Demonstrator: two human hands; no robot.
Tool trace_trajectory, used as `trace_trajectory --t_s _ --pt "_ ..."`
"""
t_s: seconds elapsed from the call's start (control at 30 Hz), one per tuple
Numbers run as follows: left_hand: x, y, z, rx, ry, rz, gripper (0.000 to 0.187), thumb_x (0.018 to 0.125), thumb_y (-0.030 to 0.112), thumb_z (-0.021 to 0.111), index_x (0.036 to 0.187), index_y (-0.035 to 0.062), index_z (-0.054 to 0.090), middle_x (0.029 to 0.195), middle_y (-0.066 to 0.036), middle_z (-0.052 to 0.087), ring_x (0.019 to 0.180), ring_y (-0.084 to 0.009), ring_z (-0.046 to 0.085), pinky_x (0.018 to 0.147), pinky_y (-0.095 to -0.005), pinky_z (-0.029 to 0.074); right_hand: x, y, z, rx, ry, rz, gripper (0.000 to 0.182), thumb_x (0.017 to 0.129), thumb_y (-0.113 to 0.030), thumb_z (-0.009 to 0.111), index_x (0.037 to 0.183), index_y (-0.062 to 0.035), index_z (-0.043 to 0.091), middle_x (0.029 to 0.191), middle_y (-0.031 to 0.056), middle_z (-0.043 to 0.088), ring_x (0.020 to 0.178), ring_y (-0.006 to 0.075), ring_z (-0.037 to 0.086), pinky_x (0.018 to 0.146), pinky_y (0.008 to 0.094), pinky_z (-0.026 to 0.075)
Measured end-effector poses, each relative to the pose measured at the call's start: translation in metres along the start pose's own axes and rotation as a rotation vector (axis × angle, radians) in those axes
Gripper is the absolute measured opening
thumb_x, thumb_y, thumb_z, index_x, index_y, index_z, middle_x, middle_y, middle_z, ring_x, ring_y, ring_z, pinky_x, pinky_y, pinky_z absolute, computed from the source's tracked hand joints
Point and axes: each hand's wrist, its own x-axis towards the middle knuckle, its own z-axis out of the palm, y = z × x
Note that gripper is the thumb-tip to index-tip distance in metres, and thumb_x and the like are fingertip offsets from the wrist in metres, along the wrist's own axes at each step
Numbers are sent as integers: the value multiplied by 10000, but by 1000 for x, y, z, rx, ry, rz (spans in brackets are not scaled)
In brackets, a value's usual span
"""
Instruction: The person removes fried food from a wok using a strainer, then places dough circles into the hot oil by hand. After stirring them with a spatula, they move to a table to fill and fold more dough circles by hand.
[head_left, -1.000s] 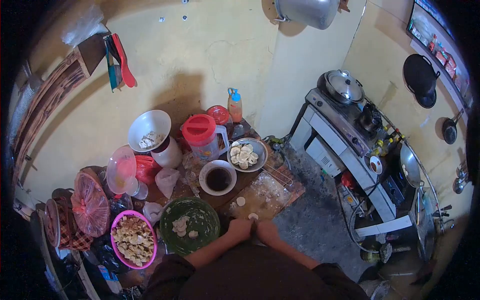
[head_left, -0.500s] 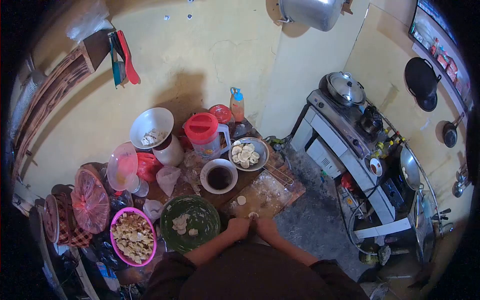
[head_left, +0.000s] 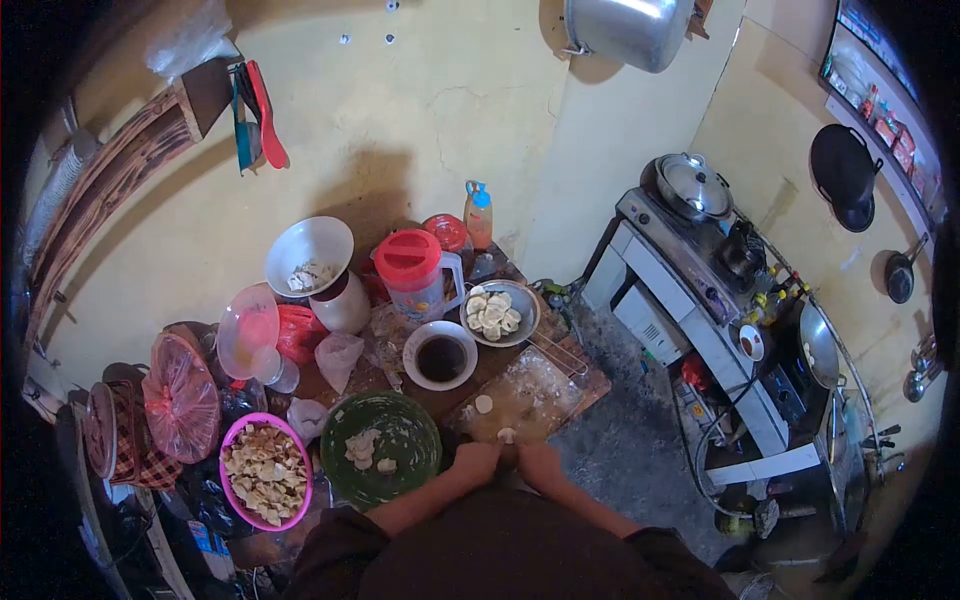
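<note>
My left hand [head_left: 477, 463] and my right hand [head_left: 540, 464] meet at the near edge of a floured wooden board [head_left: 535, 385]. Their closed fingers pinch a small piece of dough [head_left: 507, 435] between them; the fingertips are partly hidden. A flat round of dough [head_left: 484, 404] lies on the board just beyond. Left of my left hand is a green basin [head_left: 345, 478] with lumps of dough [head_left: 362, 448] inside. Behind the board stand a bowl of dark liquid [head_left: 440, 358] and a metal strainer [head_left: 534, 310] holding several pale dough pieces [head_left: 493, 312].
A pink basket [head_left: 228, 485] of folded pieces stands at far left. Along the wall are a red-lidded pitcher [head_left: 410, 270], a white bowl [head_left: 285, 240] with flour and a sauce bottle [head_left: 479, 218]. A stove [head_left: 680, 255] with a lidded pot stands to the right.
The camera view has tilted slightly, shifting the background a little down. Both hands stay together at the board's near edge, with the dough between them showing slightly more.
</note>
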Motion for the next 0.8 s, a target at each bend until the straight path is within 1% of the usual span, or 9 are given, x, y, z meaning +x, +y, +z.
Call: trace_trajectory --t_s 0.07,0.17,0.27,0.33,0.37,0.5,0.57,0.73,0.8 --pt "1 -6 4 6 -4 33 373 730 164 540 1095 90 519 776 -112 633 697 -290 627 580 -426 490 -9 -7 -4 -68 -148 73 360 735 -109 513 1092 -61 527 751 139 616 662 322 608 553 444 474" --pt "0 -3 1 -6 -7 26 409 716 167 563 1114 91 508 805 -111 633 710 -285 627 592 -420 493 -10 -2 10 -70 -129 16 480 727 -112 518 1203 -70 464 742 141 616 650 316 609 542 436 473" --pt "-3 -4 -11 -6 -18 21 413 696 161 586 1096 86 508 818 -121 631 725 -288 627 601 -423 495 -10 -8 5 -104 -249 23 385 826 -137 422 1199 -43 455 741 151 605 629 311 608 534 444 480" --pt "-4 -5 -11 11 -27 52 401 687 156 596 1072 82 512 821 -128 630 736 -292 626 606 -427 494 -5 -12 -4 -75 -217 23 453 774 -115 467 1222 -55 443 729 146 607 635 312 608 527 442 472" --pt "-2 -3 -11 -23 -16 -4 362 682 150 598 1029 77 526 819 -133 629 742 -299 625 612 -431 493 -2 -13 -7 -49 -181 22 531 722 -94 513 1246 -67 430 717 141 609 640 314 609 521 441 464" --pt "-4 -3 -25 -110 49 -171 267 672 136 595 923 53 560 810 -153 626 755 -317 621 629 -433 492 -3 -12 1 -117 -304 37 535 736 -95 493 1264 -73 413 713 139 608 627 307 607 508 438 461" --pt "-2 -11 -19 -120 86 -179 253 671 136 588 907 46 567 804 -154 625 755 -317 621 633 -433 491 4 -9 4 -37 -272 45 412 885 -171 348 1285 -72 356 731 189 605 614 357 594 524 471 467" --pt "-2 -13 -18 -114 54 -193 235 683 143 557 893 37 570 803 -155 626 760 -313 622 642 -429 491 2 -13 0 -61 -302 23 487 815 -143 418 1299 -169 365 723 155 605 619 324 600 517 454 466" --pt "-4 -14 -15 -96 96 -203 356 686 146 545 1026 39 549 807 -151 627 761 -307 625 644 -424 492 1 -18 -3 -75 -283 3 538 761 -136 469 1287 -222 396 700 125 603 607 310 598 509 443 463"
